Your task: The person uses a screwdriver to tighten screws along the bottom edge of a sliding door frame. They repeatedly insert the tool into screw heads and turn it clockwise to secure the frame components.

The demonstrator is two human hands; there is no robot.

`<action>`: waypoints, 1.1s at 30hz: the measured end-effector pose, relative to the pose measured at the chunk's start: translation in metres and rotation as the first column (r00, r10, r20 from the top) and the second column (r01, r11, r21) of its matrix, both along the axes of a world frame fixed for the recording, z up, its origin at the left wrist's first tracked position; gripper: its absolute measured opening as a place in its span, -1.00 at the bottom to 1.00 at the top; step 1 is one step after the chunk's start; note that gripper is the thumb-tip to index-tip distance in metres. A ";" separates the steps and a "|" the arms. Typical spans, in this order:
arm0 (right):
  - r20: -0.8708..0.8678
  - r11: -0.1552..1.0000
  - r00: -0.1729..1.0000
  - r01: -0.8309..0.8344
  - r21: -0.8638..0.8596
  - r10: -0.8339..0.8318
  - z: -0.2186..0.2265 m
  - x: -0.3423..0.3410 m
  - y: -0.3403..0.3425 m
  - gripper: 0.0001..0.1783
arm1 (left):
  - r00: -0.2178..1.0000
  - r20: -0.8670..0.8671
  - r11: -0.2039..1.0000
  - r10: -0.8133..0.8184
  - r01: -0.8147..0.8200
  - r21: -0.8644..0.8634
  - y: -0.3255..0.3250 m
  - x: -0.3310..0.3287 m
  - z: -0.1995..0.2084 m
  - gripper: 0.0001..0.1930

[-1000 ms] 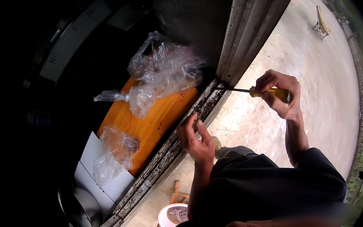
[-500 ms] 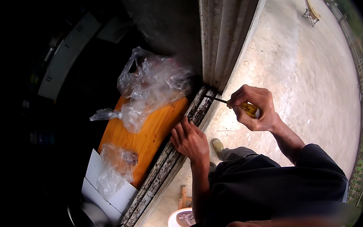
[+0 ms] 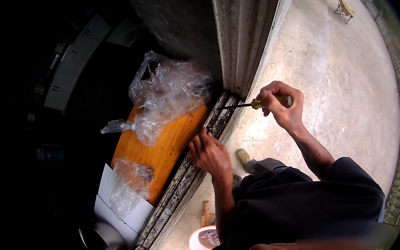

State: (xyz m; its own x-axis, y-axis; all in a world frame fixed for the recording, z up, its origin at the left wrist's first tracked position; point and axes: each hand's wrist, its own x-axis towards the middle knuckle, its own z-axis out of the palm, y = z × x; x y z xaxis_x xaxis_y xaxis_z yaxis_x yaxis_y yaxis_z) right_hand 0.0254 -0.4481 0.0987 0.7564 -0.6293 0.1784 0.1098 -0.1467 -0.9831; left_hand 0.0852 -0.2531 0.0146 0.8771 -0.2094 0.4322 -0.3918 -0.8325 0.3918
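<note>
My right hand [image 3: 284, 108] is closed around the amber handle of a screwdriver [image 3: 256, 104]. Its thin dark shaft points left, with the tip over the dirty, peeling sliding-window track [image 3: 222, 114] near the upright frame [image 3: 242, 32]; whether the tip touches the track I cannot tell. Further down the same track rests my left hand [image 3: 211, 156], its fingers laid across the sill and slightly bent, with no tool visible in it. Part of that hand's underside is hidden.
Inside the window, clear plastic bags [image 3: 166, 90] lie on an orange wooden board [image 3: 136, 146], beside white tiles [image 3: 137, 219] and a metal pot [image 3: 108, 242]. Outside are a pink-white basin [image 3: 201, 242] on a wooden stool and a folding chair [image 3: 343, 5] on concrete.
My right hand has shifted slightly upward and turned the screwdriver nearly level, its tip moving left over the track. The left hand stays on the sill.
</note>
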 end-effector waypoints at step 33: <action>-0.129 0.938 0.965 0.252 0.237 -0.227 -0.026 0.002 -0.060 -0.56 | 0.998 0.056 0.999 0.043 -0.044 0.025 0.036 -0.025 0.003 -0.92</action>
